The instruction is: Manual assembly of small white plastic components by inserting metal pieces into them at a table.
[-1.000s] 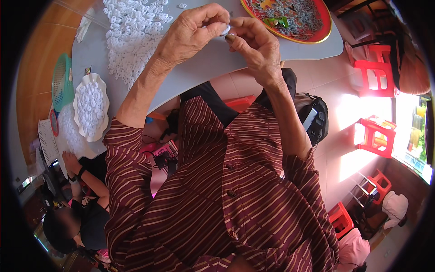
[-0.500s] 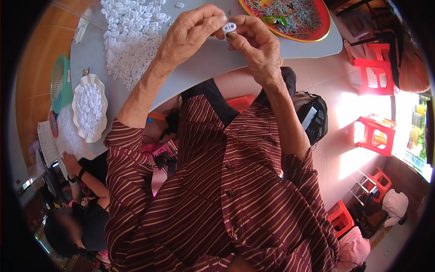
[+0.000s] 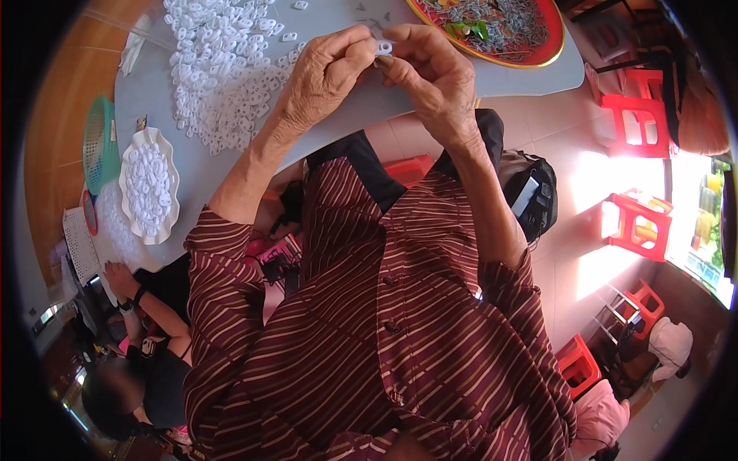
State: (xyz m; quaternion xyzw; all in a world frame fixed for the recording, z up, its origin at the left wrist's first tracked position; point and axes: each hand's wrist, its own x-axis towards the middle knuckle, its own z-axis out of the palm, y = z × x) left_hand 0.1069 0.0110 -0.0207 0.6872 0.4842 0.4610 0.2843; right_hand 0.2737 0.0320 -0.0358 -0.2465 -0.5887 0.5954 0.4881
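Note:
Above the table's near edge, my two hands meet at a small white plastic piece with holes. My right hand pinches it between thumb and fingers. My left hand is closed, its thumb and fingertips pressed together at the piece's left side; whether they hold something small is hidden. Left of my hands lies a large heap of similar white pieces. To the right, a red round tray with a gold rim holds many thin grey nail-like pieces and some green and orange bits.
A white scalloped dish of white pieces stands at the table's left, beside a green basket and a clear bag. Another person's hand rests by the table's lower left. Red stools stand on the floor at right.
Both hands have come slightly nearer to me. The white piece has tilted, so less of its two-holed face shows. Beyond my hands, more of the table and loose grey pieces shows.

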